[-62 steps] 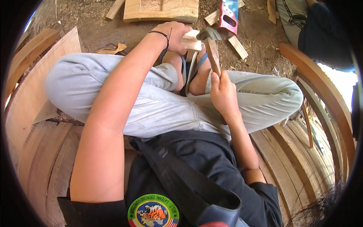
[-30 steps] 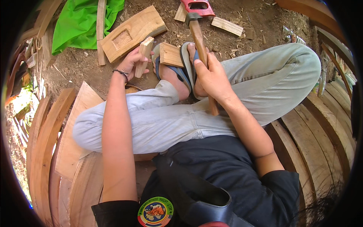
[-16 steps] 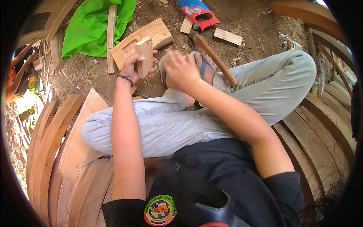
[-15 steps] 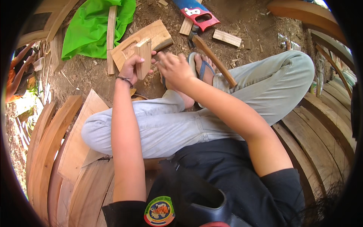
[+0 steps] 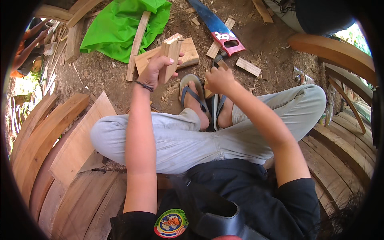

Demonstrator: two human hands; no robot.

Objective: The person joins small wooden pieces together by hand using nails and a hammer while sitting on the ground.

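Note:
My left hand (image 5: 155, 72) grips a short wooden block (image 5: 169, 60) held upright, its rough-cut end facing up. Behind it, a thicker wooden piece (image 5: 191, 53) lies on the ground, partly covered by the held block. My right hand (image 5: 221, 79) is closed around the wooden handle of a hammer (image 5: 218, 60). The hammer's dark head shows just beyond my knuckles, and most of the handle is hidden by the hand. Past the hammer lies a handsaw (image 5: 228, 40) with a red handle and blue blade, resting across a wooden strip (image 5: 214, 49).
A green cloth (image 5: 116, 32) lies at the far left with a narrow wooden slat (image 5: 138, 40) over it. A small offcut (image 5: 248, 67) sits right of the hammer. Curved timbers (image 5: 336, 50) flank both sides. Other people (image 5: 30, 46) show at the far left and upper right.
My right hand has moved right, away from the block, and closed on the hammer, which is lifted off my right leg. The left hand still holds the block, now slightly farther right in view.

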